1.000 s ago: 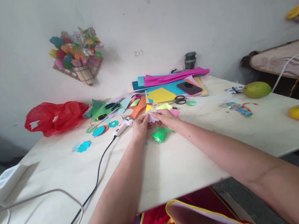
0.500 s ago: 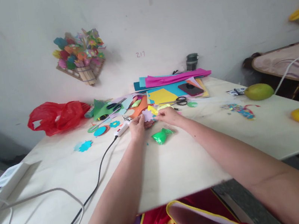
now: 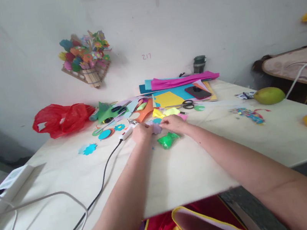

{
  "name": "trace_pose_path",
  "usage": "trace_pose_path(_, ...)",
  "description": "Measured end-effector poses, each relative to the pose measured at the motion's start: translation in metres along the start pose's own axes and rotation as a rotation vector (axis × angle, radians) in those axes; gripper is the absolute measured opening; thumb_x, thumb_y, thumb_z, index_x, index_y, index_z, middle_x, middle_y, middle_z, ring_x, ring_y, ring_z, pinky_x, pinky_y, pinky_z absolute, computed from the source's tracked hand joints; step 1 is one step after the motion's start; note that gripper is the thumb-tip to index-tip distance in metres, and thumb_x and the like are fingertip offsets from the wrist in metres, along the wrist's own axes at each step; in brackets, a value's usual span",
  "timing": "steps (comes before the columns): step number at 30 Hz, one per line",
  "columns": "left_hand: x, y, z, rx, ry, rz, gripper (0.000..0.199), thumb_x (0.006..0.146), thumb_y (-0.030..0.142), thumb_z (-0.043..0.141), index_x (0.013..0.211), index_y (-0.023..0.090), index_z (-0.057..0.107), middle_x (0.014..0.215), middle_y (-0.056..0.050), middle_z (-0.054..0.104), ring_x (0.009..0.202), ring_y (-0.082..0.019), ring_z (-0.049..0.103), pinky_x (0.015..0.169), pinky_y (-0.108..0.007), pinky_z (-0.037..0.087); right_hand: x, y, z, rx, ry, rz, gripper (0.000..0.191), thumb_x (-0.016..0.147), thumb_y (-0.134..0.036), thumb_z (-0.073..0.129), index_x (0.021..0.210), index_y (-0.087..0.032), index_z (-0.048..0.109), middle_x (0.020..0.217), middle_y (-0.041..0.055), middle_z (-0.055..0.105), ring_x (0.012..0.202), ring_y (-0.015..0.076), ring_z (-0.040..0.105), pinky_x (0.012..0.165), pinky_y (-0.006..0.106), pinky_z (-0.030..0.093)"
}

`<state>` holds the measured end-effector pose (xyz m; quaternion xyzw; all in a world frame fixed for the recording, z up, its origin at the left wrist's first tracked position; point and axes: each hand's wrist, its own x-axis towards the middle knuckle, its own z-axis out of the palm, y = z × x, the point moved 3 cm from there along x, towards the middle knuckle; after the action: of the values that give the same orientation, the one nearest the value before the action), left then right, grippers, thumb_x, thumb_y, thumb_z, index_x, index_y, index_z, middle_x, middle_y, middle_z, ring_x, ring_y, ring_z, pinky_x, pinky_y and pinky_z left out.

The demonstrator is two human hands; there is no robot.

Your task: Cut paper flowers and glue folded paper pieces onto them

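A lilac flower-shaped paper (image 3: 156, 127) lies between my two hands near the middle of the table. My left hand (image 3: 143, 131) is closed at its left edge, with the fingers pressed together on it. At its right edge my right hand (image 3: 172, 123) is closed in a pinch; whatever is between those fingertips is too small to make out. A blue paper piece (image 3: 157, 121) shows just behind the lilac flower. The green plastic packet (image 3: 166, 140) rests in front of my hands. Beside my left hand lies a white glue gun (image 3: 127, 132) with a black cord.
Scissors (image 3: 188, 104), a phone (image 3: 198, 92) and coloured sheets (image 3: 169, 99) lie behind my hands. At the left are a red plastic bag (image 3: 62, 119) and a power strip (image 3: 10, 188); mangoes (image 3: 269, 95) lie at the right.
The lilac flower has been lowered toward the table and tilted flatter between my hands. My hands have moved slightly down with it. The whole view has shifted a little.
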<state>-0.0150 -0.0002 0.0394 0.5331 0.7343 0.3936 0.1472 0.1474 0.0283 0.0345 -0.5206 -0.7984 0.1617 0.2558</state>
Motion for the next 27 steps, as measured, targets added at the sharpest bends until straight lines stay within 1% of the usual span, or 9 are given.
trace_pose_path(2,0.001,0.001,-0.004,0.061,0.043,0.001,0.021,0.057,0.04,0.074,0.061,0.022,0.063,0.072,-0.011,0.068,0.089,-0.034,0.061,0.076,-0.04,0.043,0.0,-0.001,0.0,-0.018,0.002,-0.002,0.019,0.08,-0.034,0.059,0.079,-0.021,0.072,0.08,0.003,0.071,0.073,0.0166,0.06,0.059,0.025,0.034)
trace_pose_path(4,0.002,0.003,-0.013,0.159,0.141,0.041,0.024,0.066,0.045,0.067,0.074,0.023,0.066,0.084,-0.014,0.069,0.098,-0.036,0.058,0.079,-0.043,0.042,0.0,-0.001,0.0,-0.033,0.006,-0.01,0.019,0.08,-0.033,0.058,0.078,-0.021,0.072,0.079,0.003,0.071,0.073,0.0166,0.059,0.059,0.025,0.034)
trace_pose_path(6,0.003,0.003,-0.023,0.276,0.261,0.106,0.024,0.075,0.04,0.058,0.088,0.022,0.066,0.097,-0.015,0.068,0.109,-0.036,0.052,0.082,-0.045,0.041,0.0,-0.001,0.0,-0.039,0.015,-0.019,0.019,0.08,-0.033,0.058,0.078,-0.021,0.073,0.079,0.0032,0.071,0.072,0.0165,0.059,0.059,0.025,0.034)
trace_pose_path(8,0.005,0.001,-0.032,0.382,0.32,0.142,0.028,0.075,0.034,0.057,0.098,0.02,0.064,0.109,-0.017,0.064,0.117,-0.036,0.046,0.087,-0.046,0.039,0.0,0.0,0.0,-0.033,0.018,-0.019,0.018,0.08,-0.032,0.059,0.079,-0.021,0.073,0.079,0.0031,0.072,0.072,0.016,0.059,0.059,0.024,0.034)
trace_pose_path(13,0.016,-0.022,-0.041,0.371,0.164,-0.071,0.049,0.069,0.039,0.064,0.112,0.016,0.055,0.125,-0.021,0.054,0.121,-0.04,0.043,0.091,-0.049,0.037,0.0,0.001,0.003,-0.015,0.025,-0.017,0.016,0.08,-0.03,0.059,0.079,-0.021,0.072,0.08,0.0026,0.072,0.071,0.015,0.06,0.058,0.023,0.034)
trace_pose_path(16,0.022,-0.033,-0.04,0.382,0.085,-0.066,0.054,0.066,0.039,0.067,0.112,0.015,0.054,0.123,-0.022,0.054,0.118,-0.038,0.048,0.086,-0.044,0.041,0.0,0.002,0.004,0.003,0.024,-0.013,0.017,0.08,-0.03,0.058,0.077,-0.02,0.072,0.079,0.0033,0.072,0.071,0.0151,0.06,0.058,0.023,0.035)
trace_pose_path(18,0.026,-0.04,-0.041,0.397,0.098,-0.039,0.05,0.065,0.035,0.069,0.108,0.013,0.055,0.118,-0.023,0.058,0.113,-0.037,0.053,0.083,-0.041,0.043,0.001,0.003,0.005,0.013,0.031,-0.02,0.018,0.079,-0.03,0.058,0.076,-0.019,0.072,0.077,0.0034,0.071,0.071,0.0151,0.06,0.058,0.023,0.035)
trace_pose_path(23,0.034,-0.052,-0.042,0.324,0.103,0.062,0.022,0.067,0.03,0.067,0.085,0.019,0.059,0.089,-0.016,0.067,0.093,-0.033,0.062,0.074,-0.037,0.044,0.0,0.004,0.004,0.015,0.049,-0.024,0.017,0.078,-0.029,0.059,0.074,-0.02,0.071,0.074,0.0024,0.07,0.067,0.0144,0.059,0.057,0.023,0.034)
trace_pose_path(27,0.035,-0.044,-0.047,0.299,0.171,0.114,0.012,0.071,0.026,0.062,0.08,0.019,0.057,0.086,-0.01,0.067,0.091,-0.027,0.061,0.075,-0.033,0.043,0.001,0.005,0.003,0.033,0.076,-0.017,0.017,0.078,-0.029,0.058,0.072,-0.019,0.071,0.074,0.0031,0.07,0.068,0.0151,0.058,0.057,0.024,0.035)
